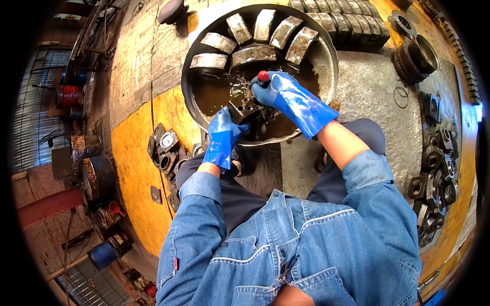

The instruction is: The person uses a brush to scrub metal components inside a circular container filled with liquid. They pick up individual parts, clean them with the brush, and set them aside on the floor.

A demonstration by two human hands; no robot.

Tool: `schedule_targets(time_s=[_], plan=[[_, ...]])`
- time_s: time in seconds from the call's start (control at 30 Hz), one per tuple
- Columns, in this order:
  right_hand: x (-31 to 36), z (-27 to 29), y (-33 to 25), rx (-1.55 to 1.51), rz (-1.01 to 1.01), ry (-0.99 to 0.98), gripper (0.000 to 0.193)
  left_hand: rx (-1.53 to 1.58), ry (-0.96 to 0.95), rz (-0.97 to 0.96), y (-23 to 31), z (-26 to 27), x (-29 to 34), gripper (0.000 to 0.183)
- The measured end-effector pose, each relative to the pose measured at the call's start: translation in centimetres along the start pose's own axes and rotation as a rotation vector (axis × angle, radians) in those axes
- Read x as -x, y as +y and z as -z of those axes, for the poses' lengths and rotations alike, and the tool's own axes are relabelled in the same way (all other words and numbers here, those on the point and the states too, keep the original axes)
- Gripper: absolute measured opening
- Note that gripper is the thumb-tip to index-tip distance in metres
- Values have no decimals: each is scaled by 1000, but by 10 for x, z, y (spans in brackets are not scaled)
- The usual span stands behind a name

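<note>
Both my hands wear blue rubber gloves. My left hand (224, 131) grips a dark square metal block (244, 108) and holds it over the murky liquid in a large round metal basin (326, 56). My right hand (279, 91) is closed around a tool with a red handle end (263, 76), pressed against the top of the block. The tool's working end is hidden by the glove and the block.
Several rusty rectangular metal pieces (255, 38) lean in a fan along the basin's far side. Dark bearing housings lie in a heap at the left (166, 153) and another at the right (434, 183). Metal rings (416, 56) stand stacked at the upper right on the yellow floor.
</note>
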State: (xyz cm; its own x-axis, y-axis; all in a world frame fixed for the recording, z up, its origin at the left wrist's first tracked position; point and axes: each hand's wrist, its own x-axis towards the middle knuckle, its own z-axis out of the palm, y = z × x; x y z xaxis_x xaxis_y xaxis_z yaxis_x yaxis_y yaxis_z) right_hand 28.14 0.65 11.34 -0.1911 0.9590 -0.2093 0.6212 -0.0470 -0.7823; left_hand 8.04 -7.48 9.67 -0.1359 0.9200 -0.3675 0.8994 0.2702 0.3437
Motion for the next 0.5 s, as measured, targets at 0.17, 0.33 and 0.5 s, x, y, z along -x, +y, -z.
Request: schedule_targets(time_s=[0.17, 0.33, 0.5], plan=[[10, -13, 1, -333, 94, -174, 18, 42, -49, 14, -5, 0, -2, 74], [-50, -24, 85, -60, 125, 57, 28, -15, -24, -80, 34, -4, -19, 70], [-24, 5, 42, 220, -208, -22, 33, -71, 3, 36, -9, -1, 0, 66]])
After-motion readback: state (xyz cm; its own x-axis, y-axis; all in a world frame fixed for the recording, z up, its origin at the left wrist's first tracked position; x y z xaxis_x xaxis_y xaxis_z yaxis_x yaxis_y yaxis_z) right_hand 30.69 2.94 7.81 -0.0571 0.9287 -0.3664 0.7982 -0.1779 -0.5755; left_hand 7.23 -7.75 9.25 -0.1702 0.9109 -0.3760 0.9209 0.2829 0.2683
